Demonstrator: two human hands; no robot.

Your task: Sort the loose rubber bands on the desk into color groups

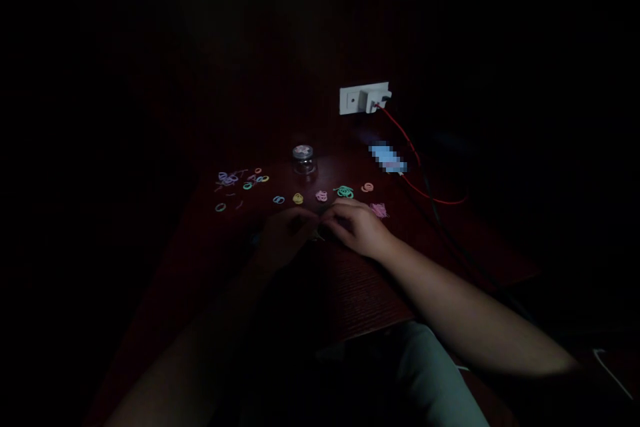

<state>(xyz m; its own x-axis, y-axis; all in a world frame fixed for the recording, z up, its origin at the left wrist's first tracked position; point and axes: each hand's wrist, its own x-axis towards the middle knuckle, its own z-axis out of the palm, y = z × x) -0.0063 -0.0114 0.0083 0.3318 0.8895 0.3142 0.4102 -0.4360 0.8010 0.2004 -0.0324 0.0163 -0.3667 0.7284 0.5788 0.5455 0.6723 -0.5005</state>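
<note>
Room: almost wholly dark, with light on the middle of a dark red-brown wooden tabletop.
Back of the table: a white rectangular wall socket with a white plug-in charger; a thin red cable runs from it towards a bright, blurred-out rectangular device.
Jar: a small clear round jar with a patterned lid stands upright behind the row of bands, its lid apparently on; its contents cannot be made out.
Row of bands: small blue rings, a yellow cluster, a pale pink cluster, a green coil-like heap and orange rings, each lying apart; a brighter pink bundle lies just beside the right wrist.
Left side: a loose mixed scatter of purple and other coloured bands, with a lone greenish ring nearer the person.
Hands: the left hand and right hand meet in front of the row, thumbs and fingers bent into a pinch; whether they grasp anything cannot be told.
Under the fingertips: a thin pale strand, too dim to identify.
Progress: grouping by colour looks well advanced in the row; the mixed scatter seems left ungrouped.
</note>
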